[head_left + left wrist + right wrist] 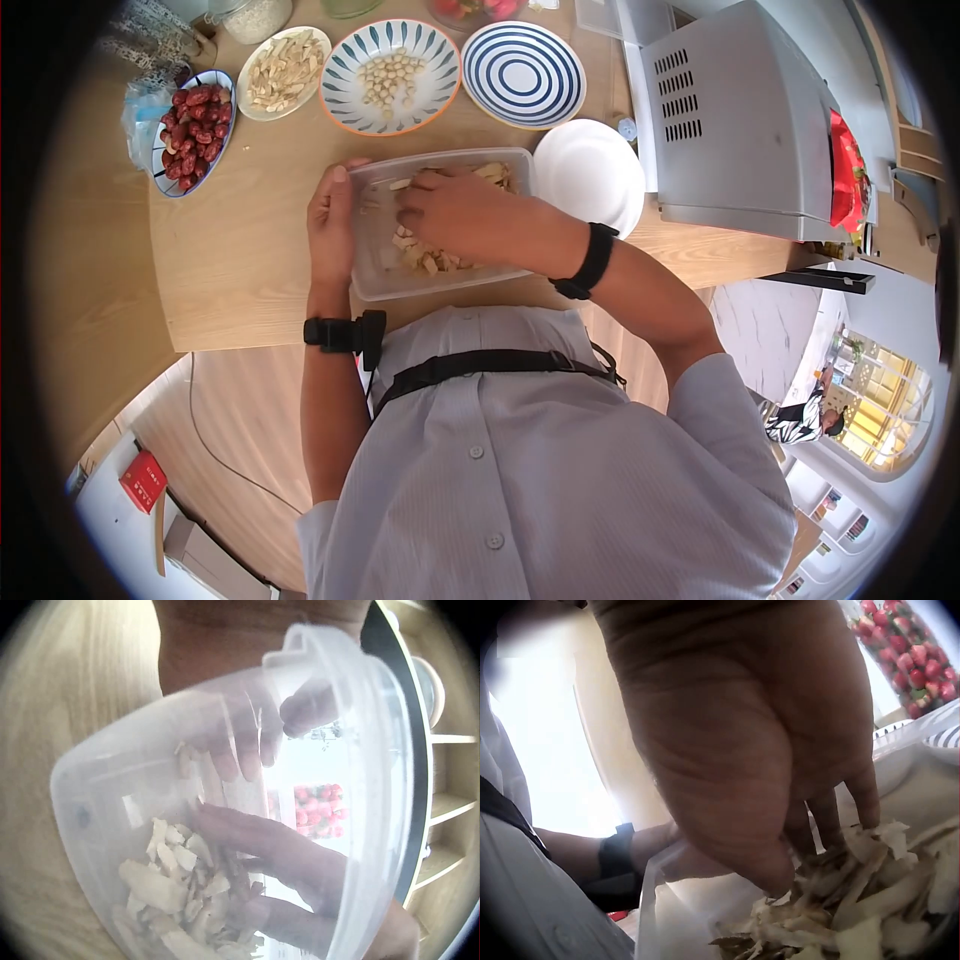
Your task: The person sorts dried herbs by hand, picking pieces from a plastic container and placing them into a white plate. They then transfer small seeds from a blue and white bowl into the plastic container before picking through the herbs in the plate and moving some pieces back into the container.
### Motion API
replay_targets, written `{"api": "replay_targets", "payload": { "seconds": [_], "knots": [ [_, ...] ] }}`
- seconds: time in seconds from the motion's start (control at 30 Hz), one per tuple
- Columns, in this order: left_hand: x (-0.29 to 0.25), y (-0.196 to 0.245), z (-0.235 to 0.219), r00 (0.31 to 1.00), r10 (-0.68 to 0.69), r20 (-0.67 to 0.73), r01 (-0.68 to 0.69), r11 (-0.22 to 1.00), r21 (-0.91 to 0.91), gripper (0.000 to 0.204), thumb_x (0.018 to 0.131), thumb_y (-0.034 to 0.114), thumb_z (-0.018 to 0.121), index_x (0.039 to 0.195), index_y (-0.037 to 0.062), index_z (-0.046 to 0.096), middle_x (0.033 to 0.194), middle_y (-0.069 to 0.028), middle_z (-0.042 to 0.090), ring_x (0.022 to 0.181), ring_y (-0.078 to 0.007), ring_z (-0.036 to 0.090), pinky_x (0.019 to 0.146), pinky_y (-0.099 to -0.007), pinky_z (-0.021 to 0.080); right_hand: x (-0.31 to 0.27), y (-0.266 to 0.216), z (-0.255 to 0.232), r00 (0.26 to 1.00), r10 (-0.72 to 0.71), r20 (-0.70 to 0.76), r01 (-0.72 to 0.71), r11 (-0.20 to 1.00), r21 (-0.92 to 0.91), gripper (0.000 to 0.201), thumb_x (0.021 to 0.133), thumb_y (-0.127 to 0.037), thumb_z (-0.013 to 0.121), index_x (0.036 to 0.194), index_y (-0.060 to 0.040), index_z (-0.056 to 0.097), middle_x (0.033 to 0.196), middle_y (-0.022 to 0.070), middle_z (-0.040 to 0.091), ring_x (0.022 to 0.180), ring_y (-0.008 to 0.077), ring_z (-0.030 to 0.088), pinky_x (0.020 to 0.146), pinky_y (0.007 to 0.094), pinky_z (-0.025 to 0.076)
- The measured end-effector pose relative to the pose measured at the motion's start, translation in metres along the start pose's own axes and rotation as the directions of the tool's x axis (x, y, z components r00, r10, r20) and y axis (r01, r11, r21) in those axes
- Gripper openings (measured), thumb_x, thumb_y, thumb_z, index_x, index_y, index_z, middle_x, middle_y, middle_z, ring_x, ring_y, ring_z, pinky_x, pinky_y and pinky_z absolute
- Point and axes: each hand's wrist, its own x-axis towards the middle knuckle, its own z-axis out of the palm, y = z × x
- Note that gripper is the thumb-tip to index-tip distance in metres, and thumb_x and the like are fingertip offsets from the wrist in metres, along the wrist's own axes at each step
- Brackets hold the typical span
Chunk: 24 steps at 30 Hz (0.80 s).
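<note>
A translucent plastic container [372, 270] sits at the front of the table, close to the person's body. My left hand [332, 225] grips its left side, thumb at the rim and fingers along the outer wall. Pale dried slices [435, 262] lie in a loose heap inside it. My right hand [475, 215] reaches in over the right rim. In the right wrist view its fingers [866, 799] point down into the slices, with the thumb apart from them. Through the clear wall in the left wrist view, the right fingers look extended beside the slices [172, 885].
Behind the container stand a bowl of red dates [195, 135], a plate of dried slices [285, 75], a plate of pale round pieces [345, 60] and a blue-ringed plate [523, 75]. White plates [590, 175] sit right of it, before a grey appliance [740, 120].
</note>
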Motion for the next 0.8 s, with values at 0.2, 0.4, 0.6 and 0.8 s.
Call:
{"api": "replay_targets", "payload": {
  "seconds": [0.2,0.4,0.6,0.8],
  "knots": [
    [0.000,0.001,-0.001,1.000,-0.017,-0.004,0.017,1.000,-0.005,0.041,0.113,0.035,0.047,0.119,0.0018,0.070,0.111,-0.0032,0.071,0.105,-0.0116,0.061,0.098,-0.0294,0.048,-0.018,0.001,0.008,0.983,0.033,-0.179,-0.035,0.999,-0.008,0.037,0.085,-0.014,0.068,0.121,-0.0128,0.073,0.140,0.0115,0.060,0.135,0.0277,0.053,0.111,0.0420,0.047],
    [0.001,-0.002,-0.001,1.000,0.000,-0.004,0.000,1.000,-0.010,0.041,0.113,0.036,0.048,0.119,0.0019,0.070,0.112,-0.0032,0.071,0.105,-0.0115,0.061,0.098,-0.0292,0.048,-0.020,-0.006,-0.017,0.984,0.088,0.157,-0.096,0.995,0.041,0.042,0.079,-0.010,0.073,0.121,-0.0134,0.074,0.136,0.0117,0.062,0.133,0.0280,0.054,0.108,0.0421,0.048],
    [0.001,-0.004,-0.003,1.000,-0.018,-0.009,0.018,1.000,-0.004,0.042,0.112,0.037,0.049,0.120,0.0022,0.070,0.112,-0.0028,0.070,0.106,-0.0114,0.061,0.099,-0.0292,0.047,-0.031,-0.001,-0.025,0.996,0.052,0.067,-0.062,0.987,0.151,0.044,0.083,-0.012,0.070,0.127,-0.0133,0.071,0.137,0.0086,0.062,0.133,0.0289,0.054,0.106,0.0422,0.050],
    [0.001,-0.003,-0.001,1.000,-0.001,-0.009,0.001,1.000,0.005,0.042,0.112,0.037,0.049,0.120,0.0021,0.071,0.111,-0.0024,0.070,0.106,-0.0114,0.060,0.099,-0.0293,0.047,-0.041,-0.009,0.002,0.986,0.006,-0.166,-0.014,0.999,-0.047,0.044,0.083,-0.011,0.071,0.126,-0.0144,0.070,0.142,0.0073,0.057,0.134,0.0299,0.051,0.101,0.0446,0.052]
  ]
}}
